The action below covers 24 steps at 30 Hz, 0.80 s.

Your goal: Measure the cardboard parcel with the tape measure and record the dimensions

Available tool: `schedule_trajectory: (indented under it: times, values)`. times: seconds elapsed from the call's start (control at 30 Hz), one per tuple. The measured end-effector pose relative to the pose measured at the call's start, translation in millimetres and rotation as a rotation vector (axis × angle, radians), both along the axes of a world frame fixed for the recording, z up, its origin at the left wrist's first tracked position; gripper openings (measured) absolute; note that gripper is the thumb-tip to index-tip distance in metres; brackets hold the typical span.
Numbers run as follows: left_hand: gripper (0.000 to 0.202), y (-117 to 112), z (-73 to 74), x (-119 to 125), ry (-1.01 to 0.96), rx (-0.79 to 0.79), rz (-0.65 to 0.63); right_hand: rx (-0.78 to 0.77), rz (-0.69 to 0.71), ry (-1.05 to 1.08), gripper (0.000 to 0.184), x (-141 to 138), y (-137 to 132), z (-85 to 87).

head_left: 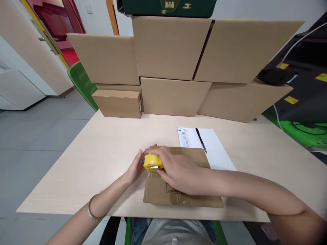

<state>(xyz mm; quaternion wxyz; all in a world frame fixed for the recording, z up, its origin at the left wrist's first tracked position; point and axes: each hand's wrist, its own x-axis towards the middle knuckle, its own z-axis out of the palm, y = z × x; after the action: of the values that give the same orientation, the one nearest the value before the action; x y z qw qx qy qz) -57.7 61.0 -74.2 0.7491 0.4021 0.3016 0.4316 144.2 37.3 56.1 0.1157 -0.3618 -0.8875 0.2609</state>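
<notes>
A yellow tape measure [152, 162] is in the grip of my right hand [180, 172], over the left part of a closed cardboard box [163, 192]. Its black end faces left, and a short piece of silver metal shows on its near side. My right hand and wrist lie across the top of the box. My left hand [136, 169] is at the box's left side, close to the tape measure. Most of its fingers are hidden behind the tape measure and my right hand, so its hold cannot be made out. Clear sticky tape shows on the box's near edge.
Behind the box, a black pen [201, 140] lies on white paper [217, 149]. Large cardboard boxes [171, 47] are stacked along the back of the table [102, 160], with a small box [119, 105] before them at left. A green chair [81, 83] stands beyond the left edge.
</notes>
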Motion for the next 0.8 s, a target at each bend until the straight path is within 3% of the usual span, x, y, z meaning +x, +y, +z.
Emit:
schedule_trajectory:
  times: [0.1,0.23,0.37,0.5,0.6,0.67,0.8]
  values:
    - [0.067,0.3,1.4,-1.7,0.028,0.017,-0.023,0.013,-0.035,-0.073,0.055,-6.3,-2.6,-1.8]
    - [0.051,2.8,1.0,-9.3,0.206,0.236,-0.049,0.022,-0.115,-0.042,0.047,6.5,-5.2,-10.6]
    - [0.036,4.9,2.6,-16.3,0.375,0.348,-0.075,-0.061,-0.224,0.034,0.038,51.5,-11.1,-9.7]
    - [0.032,6.0,6.1,-18.6,0.407,0.369,-0.091,-0.229,-0.398,0.1,0.036,125.4,-25.4,-6.1]
    - [0.032,6.9,7.4,-18.7,0.425,0.383,-0.09,-0.205,-0.57,0.148,0.04,171.0,-38.7,-15.2]
    - [0.032,7.2,7.6,-18.3,0.433,0.38,-0.083,-0.202,-0.636,0.156,0.043,184.7,-45.3,-25.1]
    - [0.031,7.3,7.3,-17.7,0.449,0.376,-0.073,-0.195,-0.637,0.15,0.045,183.3,-51.5,-35.9]
